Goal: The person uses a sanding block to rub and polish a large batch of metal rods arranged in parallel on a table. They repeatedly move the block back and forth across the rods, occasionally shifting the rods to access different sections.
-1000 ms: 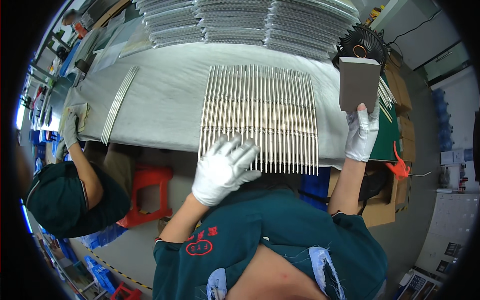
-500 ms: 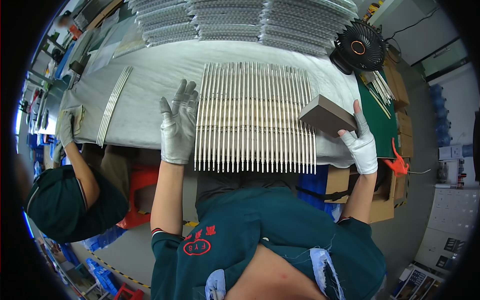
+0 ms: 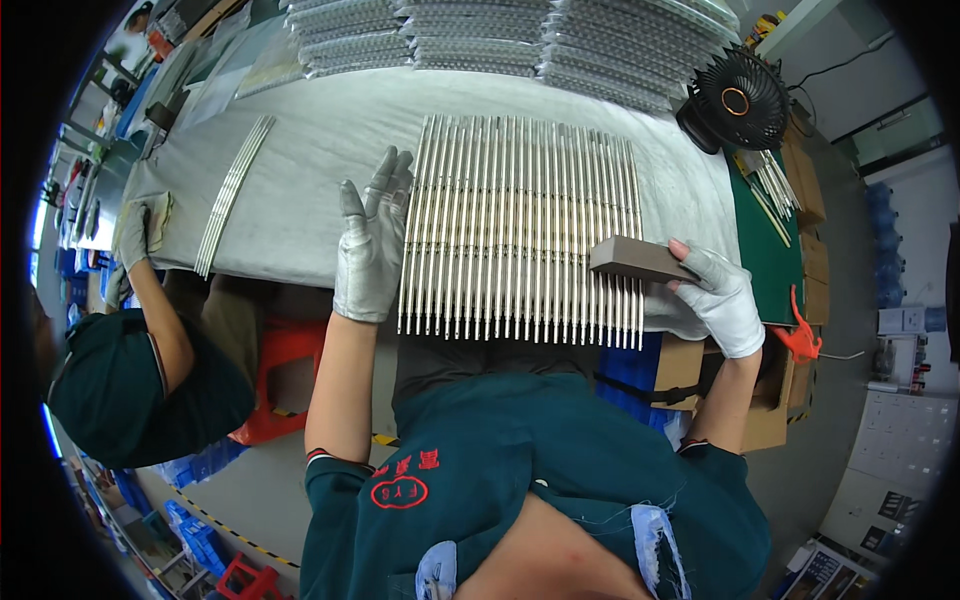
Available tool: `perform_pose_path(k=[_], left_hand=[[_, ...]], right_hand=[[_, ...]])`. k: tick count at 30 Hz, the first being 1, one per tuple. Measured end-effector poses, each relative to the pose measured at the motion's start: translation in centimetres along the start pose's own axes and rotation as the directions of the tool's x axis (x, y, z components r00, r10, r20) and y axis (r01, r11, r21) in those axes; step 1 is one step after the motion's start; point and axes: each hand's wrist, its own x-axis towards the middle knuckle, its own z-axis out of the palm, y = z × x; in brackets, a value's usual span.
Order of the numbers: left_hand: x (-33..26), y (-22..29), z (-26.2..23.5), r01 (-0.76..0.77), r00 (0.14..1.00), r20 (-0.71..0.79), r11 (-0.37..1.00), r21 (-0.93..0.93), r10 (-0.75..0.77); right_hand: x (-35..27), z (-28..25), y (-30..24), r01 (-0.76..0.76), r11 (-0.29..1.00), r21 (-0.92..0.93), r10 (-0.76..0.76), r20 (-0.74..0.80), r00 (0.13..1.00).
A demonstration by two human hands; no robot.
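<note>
The setting was a workshop, as shown by metal rods (image 3: 520,225) aligned on a cloth-covered workbench (image 3: 310,150), stacked packs (image 3: 470,45) along its far side, a gloved co-worker (image 3: 150,385) alongside, and striped floor tape (image 3: 384,440).

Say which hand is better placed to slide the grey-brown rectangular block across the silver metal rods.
Probably the white-gloved right hand: it grips the block by one end over the rods; the left hand is empty.
</note>
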Motion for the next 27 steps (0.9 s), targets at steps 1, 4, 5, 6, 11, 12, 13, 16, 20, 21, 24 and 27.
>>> perform_pose_path(k=[1,4,5,6,11,12,13,16,20,21,24,27], left_hand=[[0.0,-0.1,0.1,0.001,1.000,0.010,1.000,0.009,-0.001],[-0.1,0.0,0.1,-0.014,1.000,0.023,1.000,0.003,0.014],[-0.1,0.0,0.1,-0.003,1.000,0.017,1.000,0.008,0.003],[-0.1,0.0,0.1,0.003,1.000,0.010,1.000,0.013,-0.003],[-0.1,-0.3,-0.3,0.000,1.000,-0.006,1.000,-0.012,0.000],[0.0,-0.2,-0.3,0.005,1.000,0.006,1.000,-0.010,-0.004],[0.0,-0.1,-0.3,0.009,1.000,0.016,1.000,-0.008,-0.009],[0.0,-0.2,0.1,0.008,0.999,0.046,1.000,-0.010,-0.008],[-0.1,0.1,-0.2,0.016,0.999,0.033,1.000,0.016,-0.017],[-0.2,0.1,-0.3,0.012,0.999,0.030,1.000,0.000,-0.012],[-0.2,0.3,0.0,0.009,0.999,0.049,0.999,-0.052,-0.007],[-0.1,0.2,-0.1,0.010,0.998,0.060,0.998,-0.063,-0.006]], right_hand=[[0.7,1.0,-0.5,0.060,0.996,-0.059,-0.060,0.000,0.998],[3.9,5.5,-3.3,0.283,0.938,-0.198,-0.287,0.007,0.958],[4.4,6.2,-4.0,0.333,0.915,-0.229,-0.337,0.020,0.941],[4.7,6.5,-4.4,0.387,0.884,-0.260,-0.392,0.035,0.919],[0.9,0.6,-0.9,0.137,0.983,-0.123,-0.140,-0.019,0.990],[0.6,0.2,-0.8,0.141,0.979,-0.150,-0.142,0.008,0.990],[0.7,0.7,-0.6,0.128,0.985,-0.119,-0.129,-0.005,0.992],[2.7,4.7,-2.2,0.168,0.978,-0.123,-0.173,-0.035,0.984],[3.9,5.6,-2.8,0.237,0.963,-0.125,-0.237,0.017,0.971],[3.3,4.3,-2.1,0.182,0.981,-0.061,-0.180,0.039,0.983],[1.5,2.4,-0.4,0.096,0.995,-0.015,-0.095,0.035,0.995],[3.3,5.1,-3.6,0.186,0.957,-0.221,-0.181,0.043,0.983]])
